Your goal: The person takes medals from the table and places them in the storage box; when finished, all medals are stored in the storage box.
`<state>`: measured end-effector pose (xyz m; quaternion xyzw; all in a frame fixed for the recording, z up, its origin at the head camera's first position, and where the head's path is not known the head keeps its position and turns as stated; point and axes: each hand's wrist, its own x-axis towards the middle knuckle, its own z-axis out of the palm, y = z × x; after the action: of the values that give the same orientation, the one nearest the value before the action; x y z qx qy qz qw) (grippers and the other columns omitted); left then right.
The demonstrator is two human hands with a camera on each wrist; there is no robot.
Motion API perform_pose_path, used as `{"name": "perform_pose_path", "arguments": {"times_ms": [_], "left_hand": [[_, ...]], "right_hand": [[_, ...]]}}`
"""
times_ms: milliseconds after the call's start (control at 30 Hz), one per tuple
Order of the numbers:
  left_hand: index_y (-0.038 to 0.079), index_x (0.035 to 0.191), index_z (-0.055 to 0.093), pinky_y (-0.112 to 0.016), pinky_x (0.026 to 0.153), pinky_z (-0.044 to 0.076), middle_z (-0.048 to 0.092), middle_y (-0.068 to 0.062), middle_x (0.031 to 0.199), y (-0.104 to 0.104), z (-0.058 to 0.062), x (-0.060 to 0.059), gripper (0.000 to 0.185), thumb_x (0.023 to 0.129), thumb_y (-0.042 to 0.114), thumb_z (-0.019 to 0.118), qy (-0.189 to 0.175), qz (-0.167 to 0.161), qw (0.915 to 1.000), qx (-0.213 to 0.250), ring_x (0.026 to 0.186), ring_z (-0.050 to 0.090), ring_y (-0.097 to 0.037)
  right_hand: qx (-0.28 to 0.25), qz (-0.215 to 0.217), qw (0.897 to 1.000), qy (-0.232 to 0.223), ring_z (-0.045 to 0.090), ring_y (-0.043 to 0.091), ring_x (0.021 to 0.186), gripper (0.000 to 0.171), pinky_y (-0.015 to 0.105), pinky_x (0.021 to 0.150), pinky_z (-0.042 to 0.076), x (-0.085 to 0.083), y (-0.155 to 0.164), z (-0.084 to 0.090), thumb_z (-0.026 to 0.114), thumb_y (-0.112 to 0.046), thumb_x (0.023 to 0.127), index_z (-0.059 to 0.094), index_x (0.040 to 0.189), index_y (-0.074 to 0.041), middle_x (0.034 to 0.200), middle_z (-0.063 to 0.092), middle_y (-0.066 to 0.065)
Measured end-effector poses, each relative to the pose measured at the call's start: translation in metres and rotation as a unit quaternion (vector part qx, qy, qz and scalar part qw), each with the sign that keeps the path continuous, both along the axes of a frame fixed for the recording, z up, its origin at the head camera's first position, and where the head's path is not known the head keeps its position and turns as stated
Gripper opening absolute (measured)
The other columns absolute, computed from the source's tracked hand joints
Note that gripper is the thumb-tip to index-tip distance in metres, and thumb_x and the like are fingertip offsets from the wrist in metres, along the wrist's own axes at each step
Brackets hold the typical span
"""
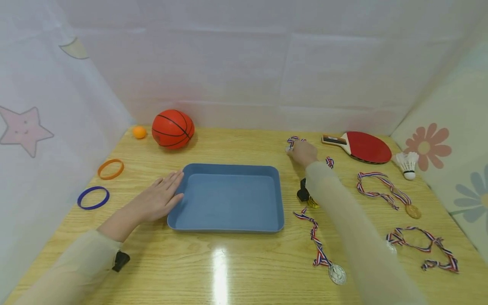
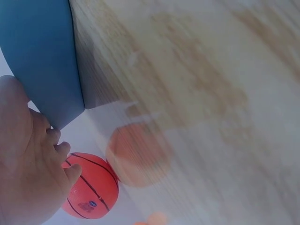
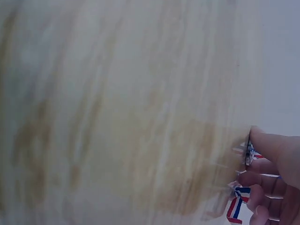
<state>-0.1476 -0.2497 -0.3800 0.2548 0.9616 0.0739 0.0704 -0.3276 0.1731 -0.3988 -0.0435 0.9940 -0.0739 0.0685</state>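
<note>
Silver medal [image 1: 288, 149] tight between right fingers [image 3: 265, 182], straight left fingers [image 1: 172, 184] against blue tray [image 1: 228, 203]

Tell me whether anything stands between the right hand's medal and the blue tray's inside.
Only the blue tray's raised rim, at the far right corner; nothing else visible separates it from the medal in the right hand.

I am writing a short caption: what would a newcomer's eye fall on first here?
Probably the blue rectangular tray in the middle of the wood-grained table, with the left hand at its left side. Next may come the bright red ball with black lines, behind the tray to the left, and, toward the back on the right, the right hand pinching a medal on a red, white and blue ribbon.
</note>
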Motion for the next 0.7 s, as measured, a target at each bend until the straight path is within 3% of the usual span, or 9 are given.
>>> {"name": "perform_pose_path", "arguments": {"times_ms": [100, 200, 300, 400, 500, 567, 700], "left_hand": [[-0.007, 0.144, 0.012, -0.055, 0.106, 0.012, 0.010, -0.022, 0.150, -0.0001, 0.0002, 0.0000, 0.063, 0.101, 0.034, 0.031, 0.001, 0.000, 1.0000, 0.000, 0.136, 0.009, -0.038], [-0.006, 0.144, 0.012, -0.055, 0.106, 0.012, 0.010, -0.022, 0.150, -0.0003, 0.0000, 0.0000, 0.063, 0.101, 0.034, 0.031, 0.001, 0.002, 1.0000, 0.002, 0.136, 0.010, -0.038], [-0.006, 0.144, 0.012, -0.055, 0.106, 0.012, 0.010, -0.021, 0.150, -0.0002, -0.0001, 0.0002, 0.063, 0.101, 0.033, 0.032, 0.002, 0.004, 1.0000, 0.003, 0.135, 0.010, -0.038], [-0.006, 0.144, 0.012, -0.055, 0.106, 0.012, 0.011, -0.022, 0.150, -0.0003, -0.0003, 0.0000, 0.063, 0.101, 0.033, 0.033, 0.002, 0.004, 1.0000, 0.002, 0.135, 0.011, -0.038], [-0.006, 0.144, 0.012, -0.055, 0.105, 0.013, 0.011, -0.022, 0.150, -0.0009, -0.0010, -0.0004, 0.063, 0.101, 0.033, 0.033, 0.003, 0.002, 1.0000, 0.004, 0.135, 0.011, -0.038], [-0.006, 0.144, 0.012, -0.055, 0.105, 0.013, 0.011, -0.022, 0.150, -0.0008, -0.0008, -0.0004, 0.063, 0.101, 0.034, 0.032, 0.002, 0.001, 1.0000, 0.003, 0.135, 0.010, -0.038], [-0.006, 0.144, 0.012, -0.055, 0.105, 0.013, 0.011, -0.022, 0.150, -0.0008, -0.0015, -0.0006, 0.063, 0.101, 0.035, 0.031, 0.002, -0.002, 1.0000, 0.004, 0.135, 0.010, -0.038]], "right_hand": [[-0.010, 0.001, 1.000, 0.009, 0.033, 0.011, 0.044, 0.040, 0.026, 0.041, 0.028, -0.0015, -0.0001, -0.0016, 0.055, -0.037, 0.092, 0.052, 0.062, -0.010, 0.052, 0.038, -0.002], [-0.048, 0.007, 0.999, 0.009, 0.046, 0.016, 0.059, 0.023, 0.031, 0.051, 0.038, -0.0020, 0.0012, 0.0001, 0.060, -0.029, 0.089, 0.062, 0.082, -0.007, 0.071, 0.054, 0.004], [-0.089, 0.013, 0.996, -0.001, 0.050, 0.022, 0.074, 0.022, 0.037, 0.063, 0.042, 0.0002, 0.0029, 0.0034, 0.063, -0.022, 0.087, 0.059, 0.099, -0.004, 0.093, 0.058, 0.011], [-0.137, 0.022, 0.990, -0.012, 0.047, 0.025, 0.076, 0.020, 0.038, 0.064, 0.041, 0.0033, 0.0044, 0.0052, 0.062, -0.016, 0.087, 0.052, 0.098, -0.002, 0.094, 0.054, 0.013], [-0.206, 0.022, 0.978, -0.021, 0.040, 0.023, 0.068, 0.016, 0.034, 0.060, 0.034, 0.0046, 0.0064, 0.0047, 0.055, -0.012, 0.091, 0.044, 0.084, -0.002, 0.081, 0.044, 0.012], [-0.246, 0.017, 0.969, -0.027, 0.038, 0.020, 0.066, 0.017, 0.032, 0.059, 0.033, 0.0042, 0.0079, 0.0046, 0.051, -0.011, 0.093, 0.042, 0.082, -0.002, 0.080, 0.040, 0.011], [-0.332, -0.005, 0.941, -0.064, 0.046, 0.019, 0.069, 0.019, 0.029, 0.060, 0.042, 0.0037, 0.0095, 0.0083, 0.051, -0.012, 0.094, 0.048, 0.105, 0.003, 0.096, 0.048, 0.014]]}}
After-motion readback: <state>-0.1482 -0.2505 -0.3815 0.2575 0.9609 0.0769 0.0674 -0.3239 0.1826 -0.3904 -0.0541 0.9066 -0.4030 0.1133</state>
